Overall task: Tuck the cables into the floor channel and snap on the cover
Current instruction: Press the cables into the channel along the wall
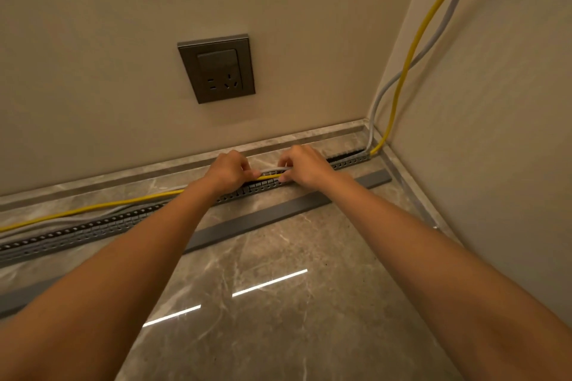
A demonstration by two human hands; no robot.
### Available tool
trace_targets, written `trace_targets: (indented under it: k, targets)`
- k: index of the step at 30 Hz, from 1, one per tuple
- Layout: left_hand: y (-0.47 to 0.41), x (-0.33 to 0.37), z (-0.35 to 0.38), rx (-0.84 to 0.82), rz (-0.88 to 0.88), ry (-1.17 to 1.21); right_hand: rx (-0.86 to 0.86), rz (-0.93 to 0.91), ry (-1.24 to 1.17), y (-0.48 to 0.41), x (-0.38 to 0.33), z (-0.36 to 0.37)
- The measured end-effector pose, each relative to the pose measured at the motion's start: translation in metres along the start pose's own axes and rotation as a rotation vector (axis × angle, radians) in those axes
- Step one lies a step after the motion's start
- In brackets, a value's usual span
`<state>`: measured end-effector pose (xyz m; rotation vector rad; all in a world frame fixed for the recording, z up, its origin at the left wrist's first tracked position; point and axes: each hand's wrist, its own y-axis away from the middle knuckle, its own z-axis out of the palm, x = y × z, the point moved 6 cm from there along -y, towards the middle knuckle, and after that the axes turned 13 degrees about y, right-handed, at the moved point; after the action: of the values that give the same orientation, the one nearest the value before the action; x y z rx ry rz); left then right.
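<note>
Two bare forearms reach from the near edge across the glossy marble floor (278, 334) toward the far wall. Beyond them lies one flat grey cover (263, 219), loose, just beside one slotted channel (93, 229). Left hand (227, 170) and right hand (305, 164) sit close together above the channel, fingers curled, pinching two cables: one yellow cable (93, 209) and one grey cable (274, 169). Both look light and springy, likely to pop out, so gripping close to the channel seems wise. One wall socket (216, 68) sits above.
</note>
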<state>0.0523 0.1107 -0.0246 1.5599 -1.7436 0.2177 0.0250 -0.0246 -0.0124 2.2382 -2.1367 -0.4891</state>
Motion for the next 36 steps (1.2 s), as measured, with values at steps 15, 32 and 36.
trace_targets:
  k: [15, 32, 36]
  targets:
    - [0.033, 0.016, 0.010, 0.233, 0.499, -0.387, 0.077, 0.074, -0.056, 0.001, 0.002, -0.001]
    - [0.048, 0.042, 0.031, 0.165, 0.460, -0.697, 0.334, -0.039, 0.206, 0.030, 0.010, -0.004]
    - [0.043, 0.046, 0.040, 0.140, 0.404, -0.799, 0.310, -0.023, 0.255, 0.029, 0.012, 0.000]
